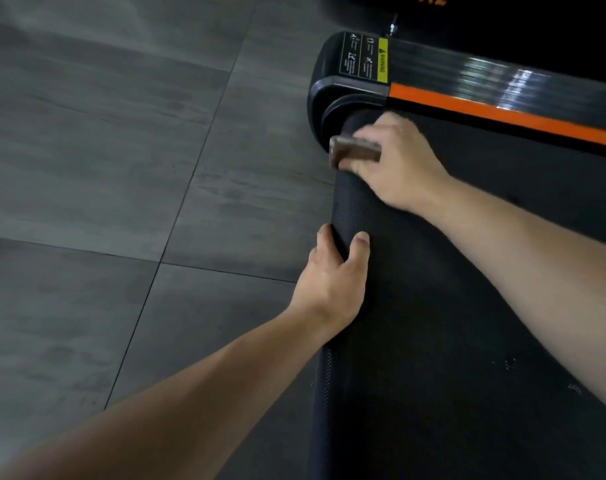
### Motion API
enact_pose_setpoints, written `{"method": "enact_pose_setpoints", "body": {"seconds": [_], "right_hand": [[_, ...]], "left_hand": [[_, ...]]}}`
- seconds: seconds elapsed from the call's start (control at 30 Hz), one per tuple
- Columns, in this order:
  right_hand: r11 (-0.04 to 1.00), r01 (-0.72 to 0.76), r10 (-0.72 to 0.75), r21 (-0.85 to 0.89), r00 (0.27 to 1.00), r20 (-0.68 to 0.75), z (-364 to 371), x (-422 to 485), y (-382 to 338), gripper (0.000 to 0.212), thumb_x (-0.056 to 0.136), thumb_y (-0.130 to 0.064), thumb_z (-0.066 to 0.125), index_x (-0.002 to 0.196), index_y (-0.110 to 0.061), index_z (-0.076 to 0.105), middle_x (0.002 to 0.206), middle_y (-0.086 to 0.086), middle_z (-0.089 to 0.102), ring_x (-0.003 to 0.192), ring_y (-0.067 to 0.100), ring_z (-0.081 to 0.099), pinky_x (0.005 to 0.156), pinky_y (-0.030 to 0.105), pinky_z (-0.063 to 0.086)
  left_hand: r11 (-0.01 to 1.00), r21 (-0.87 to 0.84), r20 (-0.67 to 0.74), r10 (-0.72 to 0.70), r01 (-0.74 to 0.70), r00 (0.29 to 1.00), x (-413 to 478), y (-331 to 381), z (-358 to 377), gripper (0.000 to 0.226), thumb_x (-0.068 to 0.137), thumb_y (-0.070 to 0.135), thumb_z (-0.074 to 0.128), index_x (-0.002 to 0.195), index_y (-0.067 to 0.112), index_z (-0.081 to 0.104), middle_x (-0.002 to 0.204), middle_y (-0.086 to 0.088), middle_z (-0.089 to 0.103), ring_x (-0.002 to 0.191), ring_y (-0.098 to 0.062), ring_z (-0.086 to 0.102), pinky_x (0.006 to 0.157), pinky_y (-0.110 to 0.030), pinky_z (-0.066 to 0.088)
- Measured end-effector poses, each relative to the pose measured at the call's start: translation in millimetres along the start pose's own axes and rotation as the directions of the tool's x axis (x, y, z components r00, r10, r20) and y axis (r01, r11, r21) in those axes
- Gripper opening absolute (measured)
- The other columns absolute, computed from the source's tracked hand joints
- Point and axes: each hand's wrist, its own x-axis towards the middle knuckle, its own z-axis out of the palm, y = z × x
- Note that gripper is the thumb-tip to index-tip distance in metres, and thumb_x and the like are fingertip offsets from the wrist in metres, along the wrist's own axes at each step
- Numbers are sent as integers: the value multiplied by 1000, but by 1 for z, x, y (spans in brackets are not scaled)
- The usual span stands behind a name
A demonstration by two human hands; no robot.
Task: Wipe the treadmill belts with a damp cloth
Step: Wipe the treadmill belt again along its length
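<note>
A black textured treadmill belt [450, 323] fills the right side and curves over its rear roller at the left edge. My right hand [395, 164] grips a small folded brownish cloth [355, 151] and holds it on the belt's rolled end, close to the black end cap. It is blurred. My left hand [332, 285] grips the belt's rounded edge lower down, thumb on the floor side and fingers curled over the top.
A black side rail with an orange stripe [502, 110] runs along the belt's far side. Its end cap [332, 74] carries a warning label [365, 58]. Grey floor tiles [104, 168] cover the left half.
</note>
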Motion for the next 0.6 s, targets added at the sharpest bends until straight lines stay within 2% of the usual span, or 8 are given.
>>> {"method": "enact_pose_setpoints", "body": {"seconds": [0.07, 0.1, 0.17, 0.27, 0.33, 0.47, 0.53, 0.6], "right_hand": [[994, 64, -70, 84, 995, 72, -13, -17, 10, 31, 87, -41, 76, 108, -19, 74, 100, 3, 56, 94, 21, 54, 78, 33, 38], [996, 61, -64, 59, 997, 50, -17, -14, 18, 29, 87, -40, 76, 107, -18, 74, 99, 3, 55, 94, 21, 53, 77, 31, 36], [999, -43, 45, 33, 998, -52, -16, 9, 34, 28, 90, -41, 72, 106, -18, 73, 100, 2, 53, 99, 25, 54, 79, 32, 36], [966, -259, 257, 24, 937, -238, -6, 28, 38, 31, 91, -48, 67, 106, -21, 72, 101, 0, 50, 105, 30, 56, 86, 40, 45], [979, -204, 201, 9, 959, -200, 0, 12, 27, 32, 90, -48, 68, 109, -22, 72, 103, -1, 51, 102, 27, 56, 87, 41, 46], [997, 28, -27, 70, 999, -20, -14, -20, 28, 25, 89, -37, 74, 105, -18, 73, 99, 3, 55, 89, 16, 52, 75, 31, 37], [998, -54, 55, 20, 994, -93, -17, -1, 42, 27, 91, -41, 70, 105, -18, 72, 100, 4, 56, 93, 20, 53, 76, 32, 37], [969, -247, 247, 27, 946, -212, -15, 19, 52, 31, 91, -48, 67, 106, -21, 72, 104, 5, 61, 99, 25, 59, 80, 36, 45]], "left_hand": [[1000, -14, -10, -9, 9, 1000, -4, 0, 4, 65, 100, 65, 36, 158, 37, 24, 147, 5, 50, 128, -21, 52, 107, -39, 40], [1000, -13, -26, -2, 2, 1000, -5, -1, 6, 65, 100, 65, 36, 158, 38, 23, 147, 5, 50, 128, -20, 52, 107, -39, 40], [1000, -10, -48, 1, -1, 999, -4, -1, 6, 65, 100, 65, 36, 158, 38, 24, 145, 6, 51, 126, -19, 52, 106, -38, 41], [1000, 2, -59, 6, -6, 998, -5, -1, 5, 64, 100, 65, 35, 157, 38, 25, 143, 7, 52, 122, -17, 52, 101, -35, 40], [1000, 9, -64, 12, -11, 998, -6, -2, 5, 64, 101, 65, 35, 158, 37, 24, 144, 7, 52, 123, -16, 52, 99, -33, 39], [1000, 17, -74, 19, -18, 997, -6, 0, 5, 58, 103, 62, 35, 154, 35, 31, 133, 10, 54, 116, -14, 53, 95, -33, 39], [1000, 20, -76, 20, -19, 997, -7, 2, 4, 55, 103, 60, 35, 151, 34, 34, 126, 12, 53, 113, -13, 54, 93, -32, 39], [999, 25, -71, 23, -22, 997, -9, 3, 4, 57, 103, 61, 35, 154, 34, 31, 129, 12, 53, 112, -12, 53, 93, -32, 39]]}}
